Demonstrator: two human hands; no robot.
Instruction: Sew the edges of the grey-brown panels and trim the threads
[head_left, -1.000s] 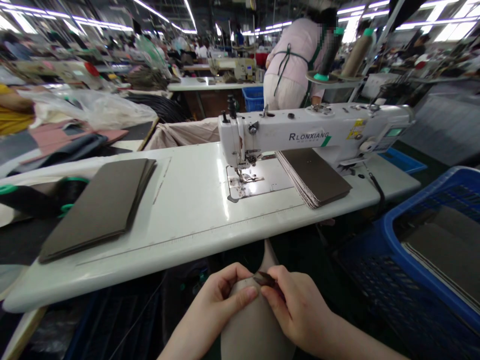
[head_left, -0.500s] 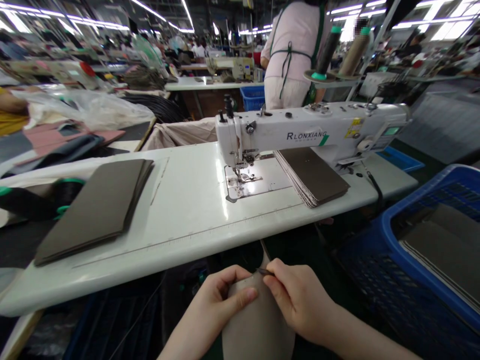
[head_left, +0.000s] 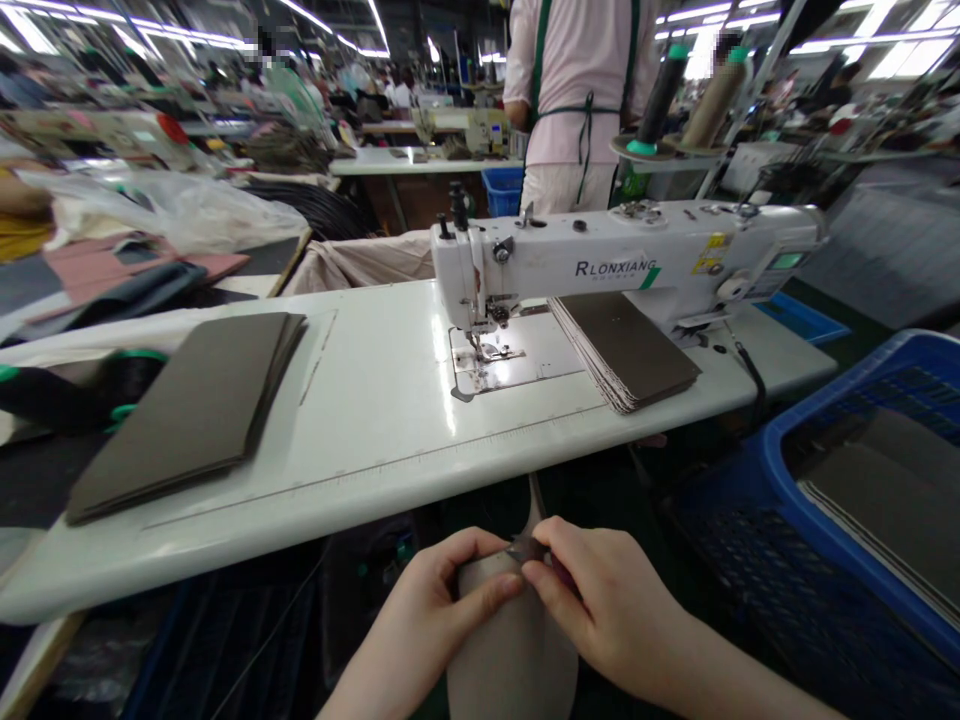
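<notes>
A grey-beige sheet of material (head_left: 514,650), leather or fabric, hangs below the table's front edge. My left hand (head_left: 450,595) is closed on its upper left edge, thumb on the near face and fingers behind. My right hand (head_left: 600,590) is closed in a pinch at the sheet's upper right corner. Between its thumb and forefinger sits a small dark piece (head_left: 528,548) with a pointed end; I cannot tell its kind. The two hands are close together, thumbs almost meeting. A narrow strip of the material (head_left: 535,500) rises behind them.
Ahead stands a white sewing machine (head_left: 622,245) on a white table (head_left: 375,380). Brown panels are stacked under its arm (head_left: 630,350) and at the left (head_left: 195,400). Black thread cones (head_left: 52,405) lie far left. A blue basket (head_left: 772,470) holds panels at right. A person (head_left: 577,110) stands beyond.
My right fingers have shifted slightly at the sheet's corner, and more of the dark piece shows. My left thumb has slid a little right. The person beyond has turned and straightened.
</notes>
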